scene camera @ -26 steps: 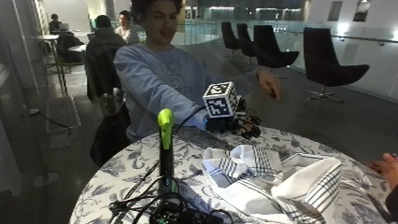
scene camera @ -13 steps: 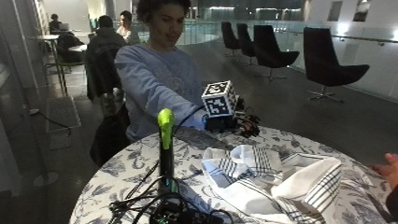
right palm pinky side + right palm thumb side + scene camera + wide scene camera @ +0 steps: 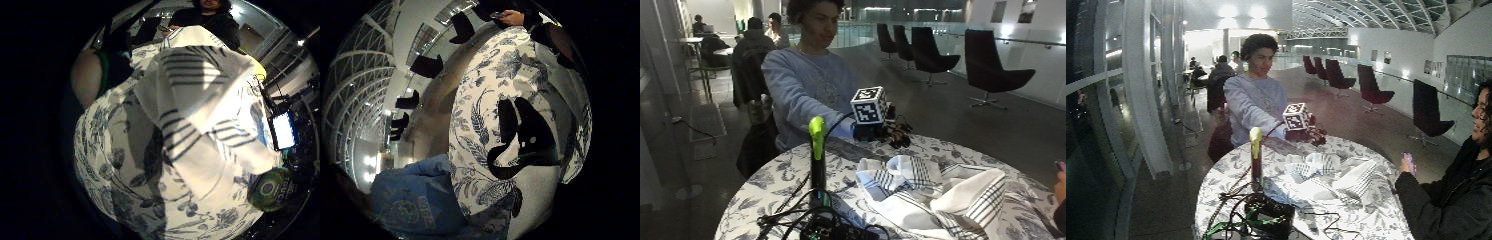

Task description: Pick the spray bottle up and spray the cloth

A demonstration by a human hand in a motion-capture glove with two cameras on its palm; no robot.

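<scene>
A white cloth with dark stripes (image 3: 933, 195) lies crumpled in the middle of the round floral table (image 3: 773, 185). A tall slim dark bottle with a lime-green top (image 3: 817, 150) stands upright at the table's left side, a short way left of the cloth. My gloved right hand (image 3: 893, 134) hovers just above the table's far edge, behind the cloth and to the right of the bottle, its fingers hanging loosely curled and holding nothing. The little finger side palm view looks over the cloth (image 3: 200, 100) toward the bottle's green top (image 3: 270, 189). The thumb side palm view shows the hand's shadow on the tablecloth (image 3: 485, 125).
A black device with tangled cables (image 3: 830, 227) sits at the front left, at the bottle's foot, with a lit small screen (image 3: 282, 131) nearby. A seated person holding a phone (image 3: 1409, 162) is at the table's right. Black chairs (image 3: 993, 75) stand behind.
My gloved hand has come down a little toward the table's far edge. The bare hand, raised a second ago, has dropped out of sight.
</scene>
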